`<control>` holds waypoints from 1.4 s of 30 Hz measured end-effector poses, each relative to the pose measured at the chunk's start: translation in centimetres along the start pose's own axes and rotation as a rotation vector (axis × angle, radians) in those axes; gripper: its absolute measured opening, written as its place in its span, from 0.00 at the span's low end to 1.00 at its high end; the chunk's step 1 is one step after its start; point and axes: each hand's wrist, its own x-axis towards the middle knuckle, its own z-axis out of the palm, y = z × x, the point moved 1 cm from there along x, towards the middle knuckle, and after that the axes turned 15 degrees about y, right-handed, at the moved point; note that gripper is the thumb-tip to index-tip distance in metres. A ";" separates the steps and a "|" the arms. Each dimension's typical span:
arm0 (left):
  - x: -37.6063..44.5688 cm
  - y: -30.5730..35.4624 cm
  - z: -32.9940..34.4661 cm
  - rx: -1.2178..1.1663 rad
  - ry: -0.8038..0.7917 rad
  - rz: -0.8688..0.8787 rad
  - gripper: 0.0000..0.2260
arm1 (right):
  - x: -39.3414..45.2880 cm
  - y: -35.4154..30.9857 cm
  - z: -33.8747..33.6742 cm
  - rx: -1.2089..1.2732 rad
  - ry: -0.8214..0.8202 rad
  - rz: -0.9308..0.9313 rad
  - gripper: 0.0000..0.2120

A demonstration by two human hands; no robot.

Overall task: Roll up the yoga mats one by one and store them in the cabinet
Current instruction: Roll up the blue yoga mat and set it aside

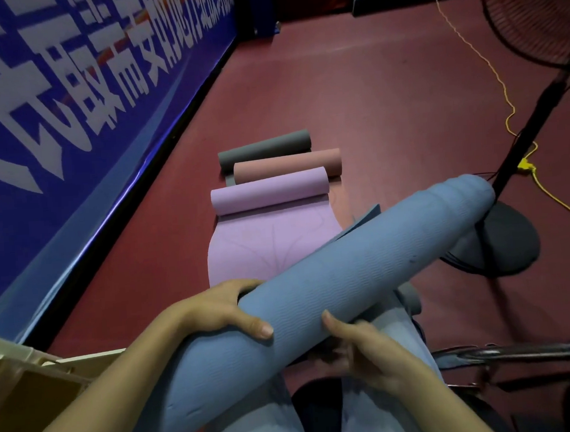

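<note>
holding the rolled blue mat [331, 293] slantwise above the floor, the left hand [222, 311] and right hand [354, 340] each curl round it. rolling looks finished; storing remains. the purple mat [272, 243], pink mat [287, 165] and grey mat [263, 148] lie only partly rolled.

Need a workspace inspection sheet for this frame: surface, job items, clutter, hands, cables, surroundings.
Surface: dark red floor, mats lying on it.
Job's things: blue yoga mat rolled and lifted; purple mat partly rolled; pink mat and grey mat with rolled ends behind it. Cabinet not identifiable.
Clutter: nothing seen.
Grippers: left hand grips the blue roll from its left side; right hand holds it from below, thumb on top.
Cables: yellow cable runs across the floor to the fan.
Surroundings: blue banner on the left; standing fan with round base on the right.
</note>
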 end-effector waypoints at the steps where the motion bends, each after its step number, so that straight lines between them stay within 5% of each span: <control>1: -0.1 0.5 -0.3 0.091 0.065 0.062 0.37 | 0.7 -0.8 0.1 0.073 -0.005 -0.068 0.40; 4: -0.3 2.1 -1.7 0.325 0.332 0.240 0.47 | 2.4 -4.3 1.6 0.243 0.040 -0.230 0.51; 8: 1.2 4.3 -4.9 0.412 0.651 0.408 0.57 | 3.0 -11.3 4.4 0.196 0.093 -0.598 0.40; 14: 2.4 9.2 -8.2 0.015 0.605 0.385 0.58 | 3.2 -16.7 6.0 -0.246 0.189 -1.031 0.39; 16: 2.1 11.2 -8.8 -0.125 0.539 0.436 0.60 | 3.5 -16.3 6.1 -0.458 0.207 -1.032 0.46; 19: 1.5 11.6 -8.4 -0.057 0.492 0.488 0.46 | 3.9 -14.4 5.2 -0.605 0.222 -0.927 0.48; 26: -0.7 3.4 -1.4 0.011 0.766 0.411 0.28 | 6.8 -7.2 4.5 -0.661 0.246 -0.832 0.43; 32: -6.0 -2.9 0.4 -0.072 1.090 0.253 0.38 | 5.3 -4.3 9.5 -0.781 -0.053 -0.909 0.40; 37: -11.2 -7.1 -0.6 -0.137 1.284 0.022 0.54 | 4.2 -3.4 15.5 -0.766 -0.255 -1.047 0.61; 42: -11.7 -10.9 1.1 -0.095 1.289 -0.019 0.49 | 5.3 -2.4 19.0 -0.695 -0.336 -1.068 0.72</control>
